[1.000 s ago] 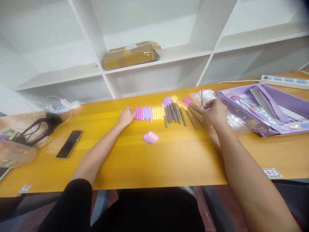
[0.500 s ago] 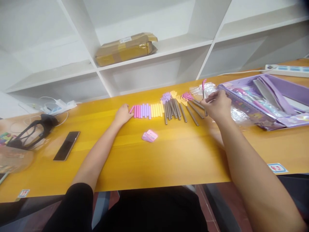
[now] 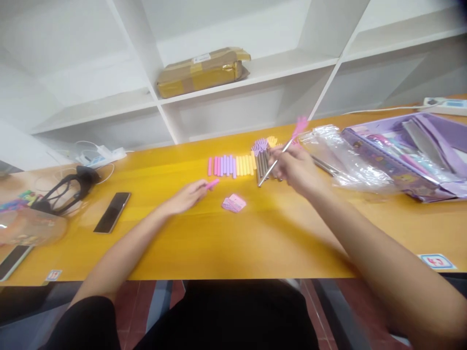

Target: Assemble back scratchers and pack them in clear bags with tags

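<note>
Between its fingertips my left hand (image 3: pixel 188 196) holds a short pink stick (image 3: pixel 212 184) above the table, left of a small pile of pink cards (image 3: pixel 234 203). My right hand (image 3: pixel 293 165) is closed on a metal rod with a pink hand-shaped top (image 3: pixel 300 125), tilted with its bare end down to the left. Beyond the hands, a row of pink, purple and yellow sticks (image 3: pixel 228 166) lies side by side. Metal rods with purple and yellow tops (image 3: pixel 260 145) lie right of that row, partly hidden behind my right hand.
Clear plastic bags (image 3: pixel 359 167) and a purple box (image 3: pixel 383 163) are at the right. On the left are a phone (image 3: pixel 112 212), a black strapped object (image 3: pixel 69 189) and a translucent container (image 3: pixel 34 227). A taped parcel (image 3: pixel 202 73) sits on the white shelf behind.
My left hand has lifted a pink stick off the row and come nearer. My right hand has moved left, carrying the pink-topped rod away from the plastic bags.
</note>
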`<state>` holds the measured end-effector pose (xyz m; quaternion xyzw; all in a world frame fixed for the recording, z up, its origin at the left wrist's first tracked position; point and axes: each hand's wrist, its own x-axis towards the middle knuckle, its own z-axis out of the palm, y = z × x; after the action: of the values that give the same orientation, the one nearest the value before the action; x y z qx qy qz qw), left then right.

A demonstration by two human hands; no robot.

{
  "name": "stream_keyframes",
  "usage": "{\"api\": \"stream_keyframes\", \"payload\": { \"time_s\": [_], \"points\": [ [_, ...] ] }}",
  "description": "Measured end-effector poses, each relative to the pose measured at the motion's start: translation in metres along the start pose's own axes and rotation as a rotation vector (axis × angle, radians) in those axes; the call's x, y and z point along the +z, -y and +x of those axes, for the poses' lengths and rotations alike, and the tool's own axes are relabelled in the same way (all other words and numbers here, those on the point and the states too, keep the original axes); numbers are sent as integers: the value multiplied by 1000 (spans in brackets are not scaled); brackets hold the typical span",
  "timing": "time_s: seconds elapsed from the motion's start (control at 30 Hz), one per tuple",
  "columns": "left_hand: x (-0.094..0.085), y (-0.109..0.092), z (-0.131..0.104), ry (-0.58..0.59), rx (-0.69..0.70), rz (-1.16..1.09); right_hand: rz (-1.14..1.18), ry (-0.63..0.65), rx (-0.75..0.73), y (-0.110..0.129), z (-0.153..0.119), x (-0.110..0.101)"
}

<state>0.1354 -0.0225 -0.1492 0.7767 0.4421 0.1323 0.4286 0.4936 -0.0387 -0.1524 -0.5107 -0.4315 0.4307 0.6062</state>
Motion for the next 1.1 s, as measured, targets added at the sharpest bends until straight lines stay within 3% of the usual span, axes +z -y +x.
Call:
{"api": "stream_keyframes", "payload": {
  "time_s": [0.1, 0.23, 0.37, 0.6, 0.87, 1.1],
  "points": [
    [33, 4, -27, -75, 28, -134, 157, 211, 128, -14, -31, 41],
    [56, 17, -38, -158, 31, -55, 266, 263, 119, -35, -56, 64],
    [66, 21, -38, -97, 79, 67, 296, 291, 147, -47, -68, 62],
    [69, 16, -39, -12, 122, -53, 267, 334, 169, -50, -76, 62],
    [69, 25, -36, -69, 37, -288, 352, 255, 264, -50, -68, 56],
    [69, 27, -33, -85, 200, -178, 430, 194, 243, -51, -58, 47]
  ]
}}
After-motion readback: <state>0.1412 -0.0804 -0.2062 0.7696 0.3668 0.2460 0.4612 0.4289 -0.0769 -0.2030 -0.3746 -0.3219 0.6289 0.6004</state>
